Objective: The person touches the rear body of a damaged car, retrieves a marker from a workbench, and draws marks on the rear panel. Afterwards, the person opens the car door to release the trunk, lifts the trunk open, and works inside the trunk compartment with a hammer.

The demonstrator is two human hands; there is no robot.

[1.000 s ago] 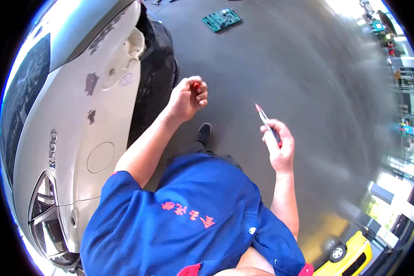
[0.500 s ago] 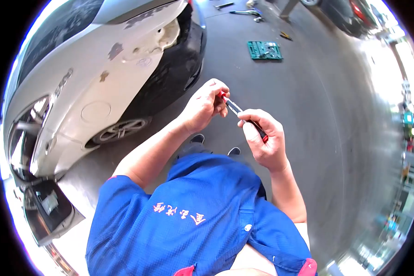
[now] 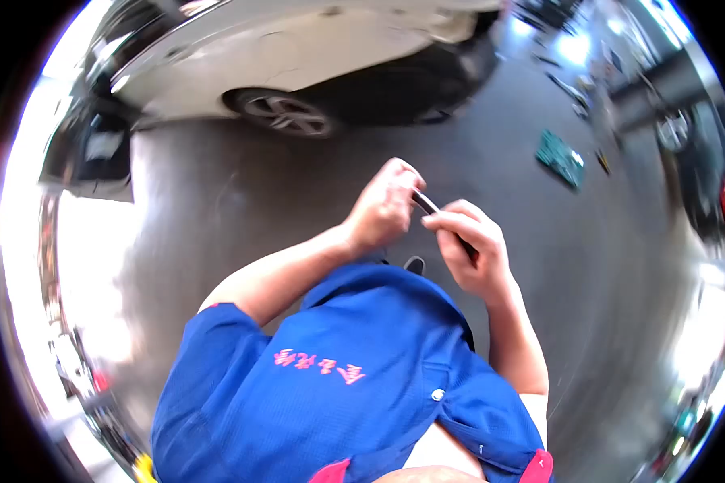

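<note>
My left hand [image 3: 385, 208] is closed around one end of a slim hand tool [image 3: 425, 202], whose far tip is hidden in the fingers. My right hand [image 3: 474, 245] grips the other end, with the dark handle running through the palm and a bit of red showing. Between the two hands a short dark and silver stretch of the tool is visible. Blur hides its exact kind. Both hands are held in front of the blue work shirt [image 3: 354, 378], above the floor.
A pale car [image 3: 298, 52] with its wheel [image 3: 286, 113] and dark bumper area stands ahead. On the grey floor [image 3: 491, 153] to the right lie a green tool case [image 3: 561, 159] and several loose tools. A second, dark car [image 3: 697, 177] is at the far right.
My view has turned left, so the pale car now spans the top and the green case sits further right and lower. The hands still hold the tool and are slightly closer together.
</note>
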